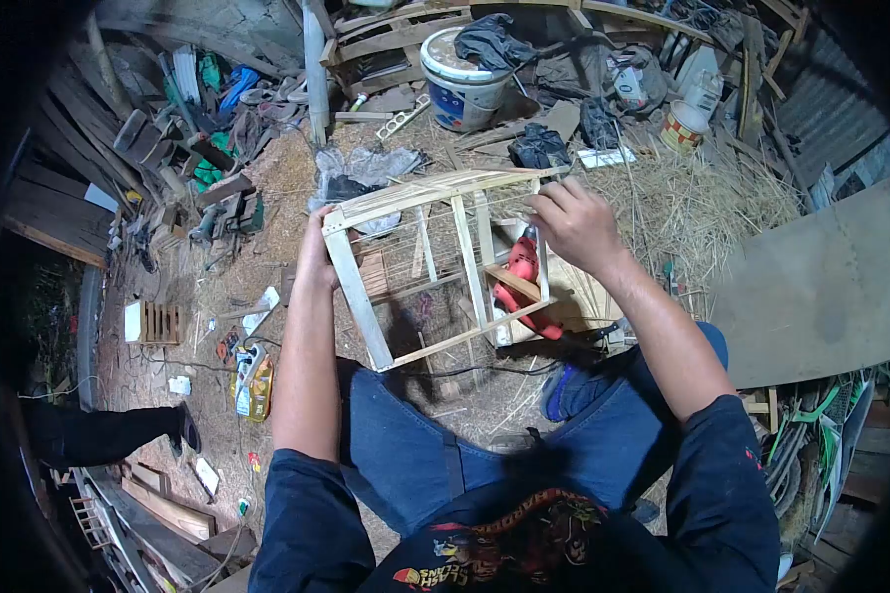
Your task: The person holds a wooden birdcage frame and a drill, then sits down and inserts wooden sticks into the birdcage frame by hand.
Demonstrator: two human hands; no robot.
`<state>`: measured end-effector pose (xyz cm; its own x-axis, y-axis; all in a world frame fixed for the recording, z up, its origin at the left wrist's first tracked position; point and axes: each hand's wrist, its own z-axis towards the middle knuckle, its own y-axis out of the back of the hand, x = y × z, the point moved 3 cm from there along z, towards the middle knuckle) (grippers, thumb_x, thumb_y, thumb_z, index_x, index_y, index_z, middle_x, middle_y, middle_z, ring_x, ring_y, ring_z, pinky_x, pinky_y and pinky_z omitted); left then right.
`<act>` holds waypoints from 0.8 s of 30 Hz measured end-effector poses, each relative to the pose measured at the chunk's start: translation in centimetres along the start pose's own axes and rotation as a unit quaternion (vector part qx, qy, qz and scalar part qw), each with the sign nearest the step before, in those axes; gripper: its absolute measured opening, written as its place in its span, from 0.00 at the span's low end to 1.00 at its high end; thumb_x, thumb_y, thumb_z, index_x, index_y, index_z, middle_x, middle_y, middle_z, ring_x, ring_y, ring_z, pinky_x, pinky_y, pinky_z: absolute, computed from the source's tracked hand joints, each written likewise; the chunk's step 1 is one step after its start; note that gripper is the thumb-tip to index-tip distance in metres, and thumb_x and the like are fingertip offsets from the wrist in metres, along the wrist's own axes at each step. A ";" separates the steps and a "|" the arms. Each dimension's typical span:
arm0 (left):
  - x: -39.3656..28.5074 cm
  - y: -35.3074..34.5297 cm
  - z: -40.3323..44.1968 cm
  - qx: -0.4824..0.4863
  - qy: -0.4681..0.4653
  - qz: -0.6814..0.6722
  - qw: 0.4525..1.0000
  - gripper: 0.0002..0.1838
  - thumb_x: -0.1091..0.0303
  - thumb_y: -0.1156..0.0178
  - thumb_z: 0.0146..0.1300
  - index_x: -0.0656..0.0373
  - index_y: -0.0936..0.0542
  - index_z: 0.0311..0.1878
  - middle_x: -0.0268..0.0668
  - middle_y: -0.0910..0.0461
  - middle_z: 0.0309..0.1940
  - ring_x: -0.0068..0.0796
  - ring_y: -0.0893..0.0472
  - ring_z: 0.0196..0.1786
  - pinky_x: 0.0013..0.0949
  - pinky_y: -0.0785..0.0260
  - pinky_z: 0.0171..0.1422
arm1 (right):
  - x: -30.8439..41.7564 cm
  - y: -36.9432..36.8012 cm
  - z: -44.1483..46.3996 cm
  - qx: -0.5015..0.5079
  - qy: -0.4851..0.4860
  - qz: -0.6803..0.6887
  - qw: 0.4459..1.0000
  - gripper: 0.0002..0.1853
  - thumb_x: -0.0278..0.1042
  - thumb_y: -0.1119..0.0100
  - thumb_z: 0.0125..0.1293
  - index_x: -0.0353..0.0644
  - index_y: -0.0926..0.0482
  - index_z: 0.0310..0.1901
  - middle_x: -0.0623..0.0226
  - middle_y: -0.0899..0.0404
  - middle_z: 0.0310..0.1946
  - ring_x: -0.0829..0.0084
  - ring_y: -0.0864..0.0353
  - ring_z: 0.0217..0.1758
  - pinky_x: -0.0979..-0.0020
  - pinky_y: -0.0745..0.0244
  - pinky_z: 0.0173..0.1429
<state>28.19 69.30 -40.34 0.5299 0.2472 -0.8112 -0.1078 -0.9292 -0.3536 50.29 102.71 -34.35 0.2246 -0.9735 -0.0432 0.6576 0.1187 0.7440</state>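
Observation:
A small wooden cage frame [462,242], built of pale slats with thin rods running between them, is held up over my lap. My left hand [316,255] is wrapped round its left end, most of the fingers hidden behind the wood. At the upper right corner, my right hand [576,222] has its fingers pinched together by the end slat. What sits in that pinch is too small to make out. Through the right part of the frame shows a red power drill [524,265], lying below and behind the slats.
A white bucket [462,94] with a black plastic bag stands ahead. Straw [702,227] and scraps litter the ground. On the right leans a flat board [811,296]. A slatted wooden box [158,323] and a yellow packet [253,383] lie left, near another person's leg [109,433].

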 end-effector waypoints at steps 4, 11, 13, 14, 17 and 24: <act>0.0 -0.1 -0.8 -0.019 0.014 0.034 0.999 0.22 0.39 0.47 0.68 0.47 0.19 0.35 0.30 0.27 0.18 0.29 0.30 0.16 0.36 0.38 0.20 | -0.5 -0.9 -0.3 0.012 0.000 -0.001 1.000 0.15 0.39 0.29 0.54 0.51 0.17 0.44 0.75 0.21 0.38 0.71 0.19 0.44 0.69 0.22 0.38; 0.1 1.4 0.8 0.034 0.032 -0.037 0.998 0.17 0.49 0.44 0.72 0.52 0.17 0.43 0.33 0.15 0.31 0.31 0.17 0.30 0.38 0.21 0.34 | -0.7 -1.8 -0.1 0.008 -0.023 0.027 0.999 0.13 0.40 0.30 0.58 0.51 0.18 0.44 0.74 0.22 0.38 0.70 0.19 0.45 0.68 0.20 0.39; 0.4 2.0 1.8 0.032 0.037 -0.051 0.997 0.17 0.50 0.44 0.72 0.53 0.16 0.45 0.34 0.14 0.35 0.32 0.16 0.35 0.39 0.20 0.41 | -0.7 -1.9 0.1 0.010 -0.024 0.035 0.999 0.13 0.40 0.30 0.59 0.51 0.18 0.44 0.73 0.22 0.38 0.70 0.19 0.46 0.68 0.20 0.40; 0.2 2.4 2.1 0.036 0.042 -0.054 0.997 0.17 0.50 0.44 0.72 0.53 0.16 0.46 0.34 0.14 0.36 0.32 0.15 0.37 0.40 0.20 0.43 | -0.6 -2.1 0.2 0.010 -0.024 0.035 0.999 0.13 0.40 0.30 0.59 0.51 0.18 0.44 0.73 0.22 0.38 0.70 0.19 0.46 0.68 0.20 0.40; 0.0 3.4 2.9 0.155 0.087 -0.054 0.983 0.18 0.50 0.44 0.72 0.54 0.16 0.48 0.37 0.14 0.40 0.35 0.15 0.42 0.42 0.21 0.49 | -0.4 -2.5 0.4 0.007 -0.030 0.043 0.999 0.13 0.41 0.30 0.59 0.51 0.18 0.45 0.72 0.22 0.38 0.69 0.19 0.46 0.68 0.20 0.40; -0.1 1.4 1.1 -0.002 -0.003 -0.019 1.000 0.17 0.51 0.44 0.72 0.54 0.17 0.48 0.37 0.14 0.40 0.34 0.16 0.41 0.42 0.21 0.49 | 3.7 -1.7 1.1 0.016 -0.163 0.221 0.961 0.13 0.43 0.29 0.61 0.43 0.16 0.39 0.63 0.18 0.36 0.63 0.16 0.41 0.65 0.20 0.42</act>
<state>27.07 68.23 -41.27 0.5278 0.2847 -0.8002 -0.0835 -0.9202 -0.3824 49.26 98.71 -35.03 0.2370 -0.8391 0.4896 0.5260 0.5345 0.6615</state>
